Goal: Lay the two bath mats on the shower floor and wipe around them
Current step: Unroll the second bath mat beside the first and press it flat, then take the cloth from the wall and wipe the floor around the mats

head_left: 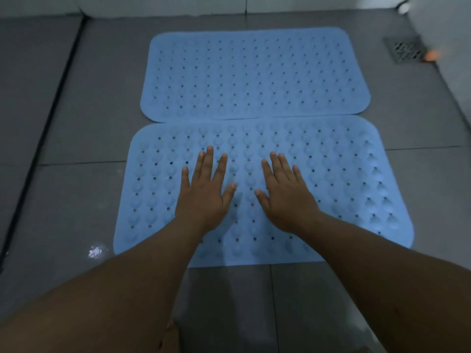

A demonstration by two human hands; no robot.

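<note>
Two light blue rubber bath mats with rows of holes and bumps lie flat on the grey tiled shower floor (76, 128). The far mat (254, 72) and the near mat (344, 179) lie with their long edges meeting, the near one slightly overlapping the far one. My left hand (205, 192) presses flat on the near mat left of its middle, fingers spread. My right hand (285, 194) presses flat beside it, fingers straight. Neither hand holds anything.
A dark metal floor drain (405, 49) sits at the far right, with a small orange thing (432, 56) beside it. White wall tiles (153, 3) run along the back. A dark groove (43, 138) crosses the floor at the left. A wet shine (95, 250) shows near the mat's left corner.
</note>
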